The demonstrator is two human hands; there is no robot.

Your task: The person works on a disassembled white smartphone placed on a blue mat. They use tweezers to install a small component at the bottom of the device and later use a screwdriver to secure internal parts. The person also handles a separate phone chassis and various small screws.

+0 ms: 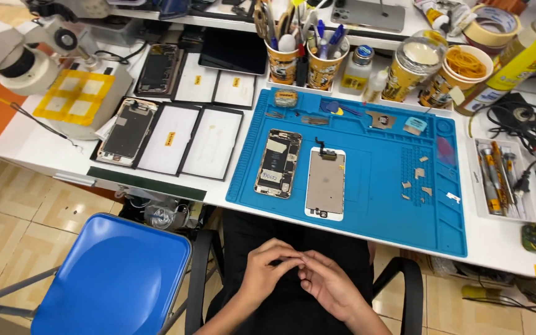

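While both hands meet over the lap below the desk edge, the left hand [267, 268] curls its fingers inward with thumb and fingertips pinched together, touching the fingertips of the right hand [329, 284], which lies half open, palm up; whether anything small is pinched between them cannot be told.

On the blue repair mat [373, 205], well apart from the hands: an opened phone body [278, 163], internals exposed, and just beside it a detached white-framed screen panel [326, 183], face down.

Mat's right part: scattered small tape scraps [418, 181].

Behind the mat: cups of pens and tools [305, 59].

Left of the mat: black-edged trays [181, 136] and a microscope [26, 56].

Beside the person, on the floor: a blue chair [110, 276].
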